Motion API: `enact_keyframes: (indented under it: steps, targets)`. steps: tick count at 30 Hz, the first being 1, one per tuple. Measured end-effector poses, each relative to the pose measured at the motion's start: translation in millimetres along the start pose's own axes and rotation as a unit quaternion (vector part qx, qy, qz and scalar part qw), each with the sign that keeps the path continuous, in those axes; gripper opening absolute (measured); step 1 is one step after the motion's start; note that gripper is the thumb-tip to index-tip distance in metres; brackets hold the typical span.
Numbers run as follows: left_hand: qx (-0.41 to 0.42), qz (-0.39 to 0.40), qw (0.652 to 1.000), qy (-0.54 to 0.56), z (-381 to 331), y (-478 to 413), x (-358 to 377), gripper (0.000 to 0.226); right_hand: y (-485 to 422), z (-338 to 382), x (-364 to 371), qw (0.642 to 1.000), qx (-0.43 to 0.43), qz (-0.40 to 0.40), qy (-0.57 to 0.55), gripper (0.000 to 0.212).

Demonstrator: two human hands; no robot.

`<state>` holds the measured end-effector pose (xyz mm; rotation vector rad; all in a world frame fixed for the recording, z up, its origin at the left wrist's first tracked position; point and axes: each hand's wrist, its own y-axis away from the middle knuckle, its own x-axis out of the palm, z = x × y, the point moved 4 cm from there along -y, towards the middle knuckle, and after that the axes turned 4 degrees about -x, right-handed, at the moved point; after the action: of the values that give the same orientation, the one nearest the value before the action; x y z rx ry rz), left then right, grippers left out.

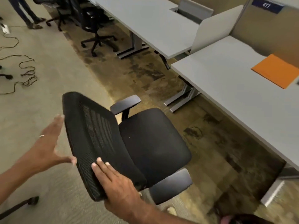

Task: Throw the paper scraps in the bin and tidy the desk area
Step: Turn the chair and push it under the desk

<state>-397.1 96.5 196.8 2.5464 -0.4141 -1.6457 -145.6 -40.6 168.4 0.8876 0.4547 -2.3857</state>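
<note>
Carpeted office, grey desk | left hand, right hand flat-fingered on chair backrest

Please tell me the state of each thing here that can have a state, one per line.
left hand: open, thumb at the backrest edge.
right hand: open, fingers flat on the backrest.
chair: not tucked under the desk, seat empty.
orange sheet: flat on the desk.
cable hatch: lid raised.
floor cable: loose, tangled.
</note>
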Motion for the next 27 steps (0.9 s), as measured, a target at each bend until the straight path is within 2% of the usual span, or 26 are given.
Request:
enact_keyframes:
  steps: [1,3,5,7,10,16,22,25,27]
  targets:
    - [0.057,-0.014,0.994,-0.087,-9.8,1.5,5.1,0.156,18.3,-3.6,-4.3,1.0,-0.003,-0.001,0.005,0.098]
    - [0.152,0.014,0.971,-0.184,-39.3,5.6,17.6,0.149,58.8,-8.4,-17.7,0.997,-0.008,-0.039,0.063,0.073]
    - [0.227,0.038,0.946,-0.227,-54.9,8.7,32.4,0.138,101.8,-14.7,-35.1,0.989,-0.001,-0.063,0.133,0.052]
    - [0.263,0.071,0.931,-0.242,-59.8,10.9,40.6,0.122,142.1,-23.1,-59.7,0.984,0.017,-0.081,0.159,0.046]
    - [0.251,0.116,0.935,-0.22,-69.1,18.2,53.8,0.112,191.8,-37.6,-104.8,0.981,0.041,-0.108,0.153,0.04]
    - [0.257,0.07,0.954,-0.134,-128.8,49.5,86.8,0.102,253.3,-82.6,-139.4,0.972,0.04,-0.139,0.188,0.042]
    - [0.257,0.062,0.949,-0.172,-163.4,55.1,99.5,0.101,285.6,-82.2,-146.9,0.971,0.037,-0.122,0.204,0.039]
    - [0.279,0.048,0.94,-0.192,-192.0,50.5,106.6,0.101,303.9,-75.6,-152.9,0.963,0.062,-0.138,0.224,0.039]
    - [0.293,0.045,0.933,-0.205,-211.9,46.3,112.6,0.101,318.3,-75.6,-158.0,0.959,0.112,-0.147,0.213,0.039]
